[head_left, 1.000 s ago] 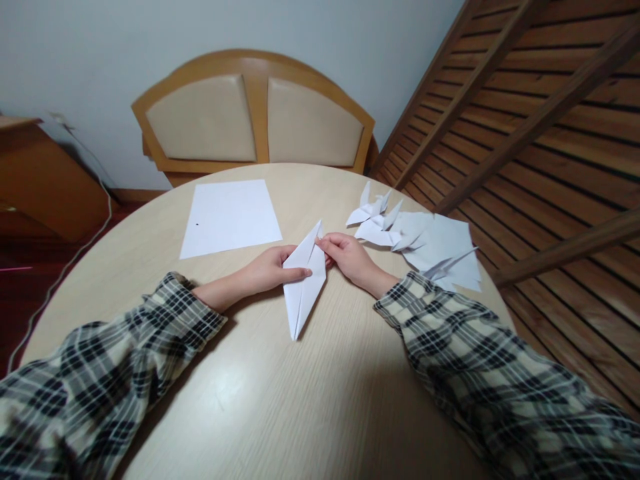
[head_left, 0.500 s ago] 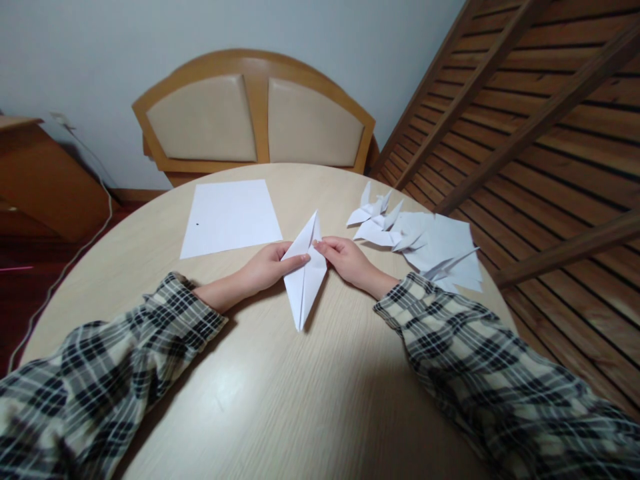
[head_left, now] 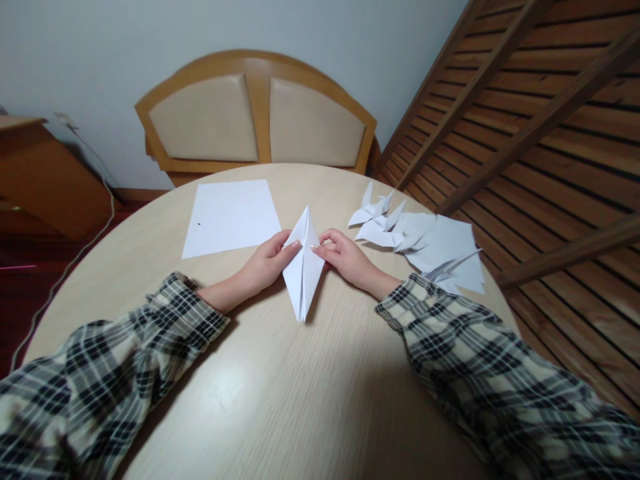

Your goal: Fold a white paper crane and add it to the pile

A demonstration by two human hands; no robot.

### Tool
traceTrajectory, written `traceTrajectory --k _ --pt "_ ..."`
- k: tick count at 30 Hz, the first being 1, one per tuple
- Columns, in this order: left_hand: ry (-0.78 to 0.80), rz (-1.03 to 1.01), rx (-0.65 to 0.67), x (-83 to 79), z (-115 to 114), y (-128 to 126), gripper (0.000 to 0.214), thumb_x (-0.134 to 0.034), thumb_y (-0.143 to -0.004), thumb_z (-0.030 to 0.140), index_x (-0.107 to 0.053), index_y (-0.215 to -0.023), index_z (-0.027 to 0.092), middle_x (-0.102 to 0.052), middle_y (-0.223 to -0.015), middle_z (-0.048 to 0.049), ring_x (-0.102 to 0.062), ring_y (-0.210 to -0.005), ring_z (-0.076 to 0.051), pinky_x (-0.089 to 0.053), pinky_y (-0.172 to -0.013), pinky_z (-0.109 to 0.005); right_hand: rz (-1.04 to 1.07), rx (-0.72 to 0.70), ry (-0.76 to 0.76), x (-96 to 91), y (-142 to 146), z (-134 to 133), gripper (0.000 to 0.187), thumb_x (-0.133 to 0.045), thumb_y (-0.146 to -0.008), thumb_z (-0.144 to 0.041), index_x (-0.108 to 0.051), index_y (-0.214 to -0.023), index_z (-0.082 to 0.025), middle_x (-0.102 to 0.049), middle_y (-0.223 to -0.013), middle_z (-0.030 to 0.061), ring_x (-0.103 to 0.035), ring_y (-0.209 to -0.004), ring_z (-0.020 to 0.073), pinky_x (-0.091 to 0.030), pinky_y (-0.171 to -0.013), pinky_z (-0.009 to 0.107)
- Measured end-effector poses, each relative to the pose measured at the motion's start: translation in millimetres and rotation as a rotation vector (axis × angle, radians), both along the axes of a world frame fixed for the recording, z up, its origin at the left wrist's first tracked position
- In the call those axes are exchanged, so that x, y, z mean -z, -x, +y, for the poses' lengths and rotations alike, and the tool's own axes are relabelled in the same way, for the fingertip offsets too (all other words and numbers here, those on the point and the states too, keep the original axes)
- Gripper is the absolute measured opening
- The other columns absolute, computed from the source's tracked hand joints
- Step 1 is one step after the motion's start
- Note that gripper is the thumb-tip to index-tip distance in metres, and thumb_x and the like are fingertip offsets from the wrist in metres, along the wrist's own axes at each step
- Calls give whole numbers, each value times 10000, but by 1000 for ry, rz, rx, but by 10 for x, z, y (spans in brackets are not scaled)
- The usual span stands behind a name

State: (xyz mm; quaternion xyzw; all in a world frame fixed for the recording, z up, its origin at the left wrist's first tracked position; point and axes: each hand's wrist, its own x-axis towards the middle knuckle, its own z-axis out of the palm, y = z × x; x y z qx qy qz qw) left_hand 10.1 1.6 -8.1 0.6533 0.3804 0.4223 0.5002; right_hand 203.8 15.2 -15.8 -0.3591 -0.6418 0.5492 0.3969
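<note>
As hands (head_left: 265,265) pinch folded ppr (head_left: 305,277), tbl rim (head_left: 320,167) curves beyond.

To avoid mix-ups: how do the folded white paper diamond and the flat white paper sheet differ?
The folded diamond is narrow; the flat sheet is broader. The left hand and right hand hold the diamond; the sheet lies on the table. Both are white paper.

White folded paper (head_left: 306,287), black-and-cream plaid sleeves (head_left: 113,373), pale wood-grained table (head_left: 260,400) (and beige padded panels (head_left: 205,120)).
</note>
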Motion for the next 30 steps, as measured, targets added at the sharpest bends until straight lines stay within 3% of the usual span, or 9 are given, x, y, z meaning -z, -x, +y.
traceTrajectory --k 3,6,12,15,19,24,27,30 --pt "-46 -2 -8 18 -10 7 555 -591 -874 358 -420 -1364 160 -615 -1053 -92 -560 -782 -148 -461 -661 -268 19 39 3 9 -8 9 336 -670 -786 -388 -412 -938 -236 -567 -590 -69 -528 -533 119 -349 -489 217" --pt "-47 20 -45 -1 -37 16 645 -559 -893 349 -299 -1457 177 -621 -994 -77 -542 -705 -130 -447 -624 -262 41 82 -3 -10 6 -18 348 -666 -792 -363 -390 -963 -238 -569 -568 -83 -522 -496 107 -357 -471 206" --pt "-172 155 -230 -83 -53 34 488 -466 -928 331 -425 -1391 182 -592 -1208 -106 -563 -872 -156 -470 -738 -287 43 29 6 -73 59 -116 324 -652 -808 -353 -384 -956 -245 -543 -575 -100 -517 -475 92 -414 -455 207" --pt "-219 139 -226 -86 -36 37 460 -470 -926 326 -463 -1361 177 -609 -1216 -106 -580 -851 -158 -480 -722 -291 37 -14 -14 -89 64 -144 282 -652 -808 -309 -424 -959 -240 -461 -576 -115 -509 -484 79 -430 -467 205" --pt "-294 199 -210 -88 -39 39 349 -438 -940 293 -582 -1227 158 -639 -1203 -99 -585 -989 -180 -466 -861 -322 10 -22 -57 -98 60 -149 280 -642 -817 -273 -495 -1050 -224 -392 -586 -112 -490 -500 68 -423 -482 201" --pt "-322 239 -209 -119 -71 33 337 -408 -950 265 -585 -1208 140 -633 -1215 -108 -566 -1069 -186 -423 -952 -343 9 12 -77 -99 62 -144 273 -657 -805 -285 -529 -1035 -215 -375 -592 -107 -477 -485 62 -389 -457 194" --pt "-302 220 -230 -136 -77 29 320 -417 -947 278 -589 -1179 141 -648 -1110 -90 -572 -961 -173 -448 -868 -323 42 8 -59 -85 55 -132 237 -602 -851 -324 -527 -1042 -206 -463 -618 -86 -505 -497 66 -414 -461 197" --pt "-252 173 -284 -135 -66 29 305 -428 -945 310 -589 -1158 161 -612 -868 -35 -524 -732 -146 -436 -656 -278 98 36 -29 -57 46 -105 206 -508 -907 -343 -479 -1073 -224 -525 -648 -70 -524 -496 76 -427 -447 200"
